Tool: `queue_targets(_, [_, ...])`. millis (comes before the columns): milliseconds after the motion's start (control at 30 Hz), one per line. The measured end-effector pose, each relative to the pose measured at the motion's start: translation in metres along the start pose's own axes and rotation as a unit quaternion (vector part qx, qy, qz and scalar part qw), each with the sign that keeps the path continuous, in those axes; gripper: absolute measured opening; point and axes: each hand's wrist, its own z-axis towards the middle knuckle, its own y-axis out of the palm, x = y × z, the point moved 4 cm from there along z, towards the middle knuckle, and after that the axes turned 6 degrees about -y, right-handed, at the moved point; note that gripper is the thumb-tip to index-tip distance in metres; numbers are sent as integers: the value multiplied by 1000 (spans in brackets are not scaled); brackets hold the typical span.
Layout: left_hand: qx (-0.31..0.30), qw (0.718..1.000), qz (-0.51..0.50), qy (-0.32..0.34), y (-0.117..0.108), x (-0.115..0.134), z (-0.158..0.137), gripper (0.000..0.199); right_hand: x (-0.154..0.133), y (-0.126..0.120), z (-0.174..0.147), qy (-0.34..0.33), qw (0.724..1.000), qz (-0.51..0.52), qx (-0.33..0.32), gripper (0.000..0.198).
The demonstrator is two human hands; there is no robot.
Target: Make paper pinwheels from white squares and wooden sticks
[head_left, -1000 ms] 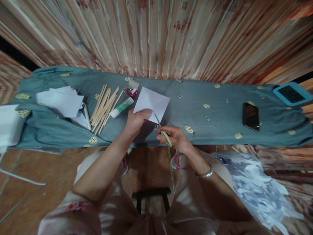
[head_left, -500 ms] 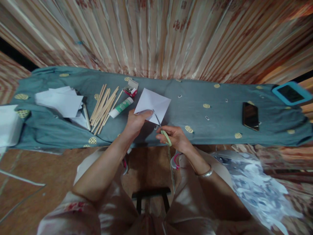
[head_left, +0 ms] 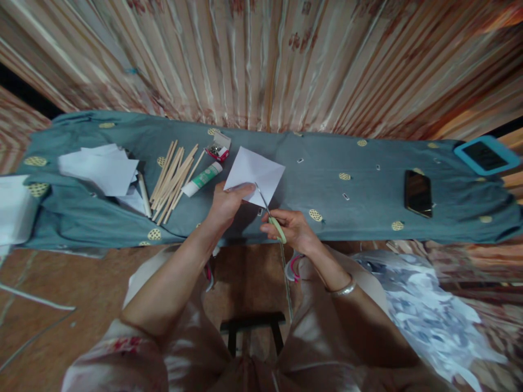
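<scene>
My left hand (head_left: 231, 202) pinches the lower left edge of a white square of paper (head_left: 255, 166), thumb on top. Faint crease lines run across the sheet. My right hand (head_left: 292, 228) is closed round the green handle of a pair of scissors (head_left: 278, 228). Their metal blades lie over the lower part of the paper and point toward its middle, near my left thumb. Left of the paper are a white and green glue tube (head_left: 202, 179) and a small open red and white box (head_left: 219, 146) with little metal pieces inside.
Thin wooden sticks (head_left: 174, 179) lie left of the glue, beside a white stick-like object (head_left: 144, 194) and a stack of white paper (head_left: 104, 169). A phone (head_left: 418, 193) and a blue-framed device (head_left: 487, 154) rest at the right. A curtain (head_left: 261, 65) hangs behind the cloth-covered table (head_left: 368, 218).
Almost nothing differs. Both hands, the paper and the scissors keep nearly the same positions, and the view has shifted very slightly.
</scene>
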Motion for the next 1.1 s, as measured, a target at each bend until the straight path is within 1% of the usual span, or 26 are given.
queue_targets(133, [2, 1000, -8, 7, -2, 3, 4, 31, -3, 0, -2, 1, 1000, -18, -23, 42])
queue_targets(300, [17, 999, -27, 22, -9, 12, 11, 28, -11, -4, -5, 28, 997, -29, -59, 44])
queue_targets(400, [18, 998, -41, 34, -11, 18, 12, 27, -15, -10, -8, 43, 995, -35, -77, 45])
queue_targets(467, [22, 998, -45, 42, -12, 20, 12, 26, -18, -17, -9, 45, 996, -34, -76, 45])
queue_targets(533, [22, 998, -44, 48, -12, 20, 13, 26, -20, -25, -9, 46, 997, -29, -57, 46])
queue_targets(600, [19, 998, -42, 52, -11, 19, 13, 28, -24, -34, -8, 41, 999, -26, -22, 48])
queue_targets(700, [16, 998, -5, 54, -10, 15, 12, 29, -31, -45, -4, -5, 998, -24, 52, 49])
queue_targets(800, [12, 992, 117, 55, -7, 10, 8, 24, -38, -54, -1, -67, 988, -21, 139, 47])
queue_targets(867, [-20, 976, 210, 52, -2, 5, 3, 20, -41, -57, 1, -99, 978, -19, 182, 46])
queue_targets(933, [-76, 957, 274, 52, 6, 1, -2, 18, -42, -57, 5, -120, 973, -11, 197, 47])
queue_targets(1000, [-130, 941, 306, 57, 12, -3, -7, 16, -40, -54, 9, -125, 974, 7, 189, 49])
queue_targets(1067, [-159, 933, 319, 59, 17, -7, -10, 15, -37, -51, 14, -122, 977, 25, 176, 49])
queue_targets(1100, [-164, 931, 322, 56, 18, -9, -11, 15, -36, -50, 16, -119, 977, 31, 173, 49])
